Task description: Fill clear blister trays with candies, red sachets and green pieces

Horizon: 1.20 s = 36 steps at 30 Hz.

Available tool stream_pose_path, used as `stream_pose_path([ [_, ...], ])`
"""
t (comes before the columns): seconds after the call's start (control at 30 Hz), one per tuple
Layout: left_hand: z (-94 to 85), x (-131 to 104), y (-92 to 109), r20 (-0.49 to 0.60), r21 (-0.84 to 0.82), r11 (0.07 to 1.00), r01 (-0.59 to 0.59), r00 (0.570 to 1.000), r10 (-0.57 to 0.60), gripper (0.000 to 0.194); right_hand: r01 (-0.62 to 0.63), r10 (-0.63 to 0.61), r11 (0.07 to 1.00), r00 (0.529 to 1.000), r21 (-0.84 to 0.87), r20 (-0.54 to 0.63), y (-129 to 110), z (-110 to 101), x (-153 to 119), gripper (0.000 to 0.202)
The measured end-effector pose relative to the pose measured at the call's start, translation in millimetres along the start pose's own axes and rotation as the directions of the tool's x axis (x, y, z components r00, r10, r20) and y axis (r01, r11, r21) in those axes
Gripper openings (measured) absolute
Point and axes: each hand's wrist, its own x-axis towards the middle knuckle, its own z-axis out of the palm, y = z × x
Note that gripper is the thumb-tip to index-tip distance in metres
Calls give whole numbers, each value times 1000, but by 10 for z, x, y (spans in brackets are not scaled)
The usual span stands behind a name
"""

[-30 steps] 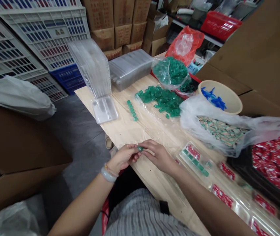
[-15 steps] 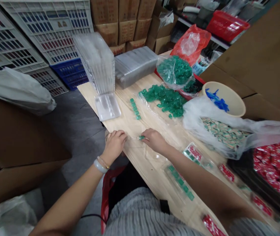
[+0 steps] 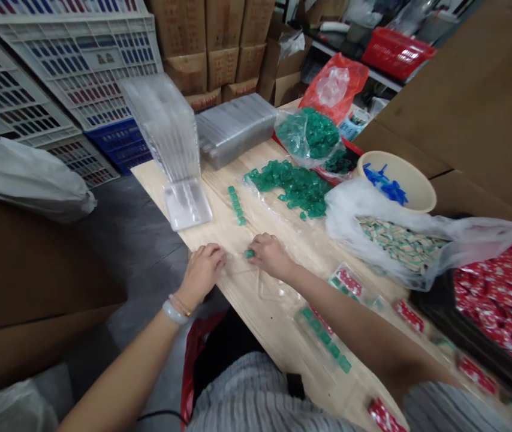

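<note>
My right hand (image 3: 270, 257) is closed, pinching a small translucent green plastic piece (image 3: 249, 253) at its fingertips. Opposite it, at the table's near edge, my left hand (image 3: 202, 270) curls its fingers on the side of a clear plastic tray (image 3: 237, 264), whose outline is faint between the hands. A short row of green pieces (image 3: 237, 206) lies just beyond. Farther back is a loose heap of the same green pieces (image 3: 298, 187). To the right of my right hand, clear trays hold green pieces (image 3: 325, 339) and red packets (image 3: 350, 281).
Stacked clear trays (image 3: 166, 126) stand at the table's far left corner, with another stack (image 3: 238, 123) beside them. Around the right side are a cream bowl (image 3: 422, 186) with blue pieces, a bag of striped packets (image 3: 400, 243) and many red packets (image 3: 503, 294). Crates (image 3: 89, 66) stand beyond the table.
The view has shifted slightly, so the scene sits a little lower and farther left. My right hand still pinches the green piece, now seen at a different angle. My left hand stays at the tray.
</note>
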Motion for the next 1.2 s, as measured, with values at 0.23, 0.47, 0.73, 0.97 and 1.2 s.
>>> stream_pose_path([
  [0.23,-53,841,526,-151,-273,939,-207,974,171,27,-501,497,866,857,9,-134,1067,-451,-21,26],
  [0.47,639,2369,1192,9,-352,936,4,1000,0,30,-617,627,777,775,122,-76,1435,-430,284,13],
  [0.73,440,2157,1143,151,-738,657,157,986,-65,9,-255,570,297,821,920,43,1453,-561,44,23],
  [0.97,145,1474,1128,521,-816,-283,504,854,20,20,-91,273,-64,956,994,105,880,-617,-95,28],
  [1.2,108,932,968,358,-931,18,364,924,-137,23,-149,341,144,936,978,92,347,-498,-163,34],
])
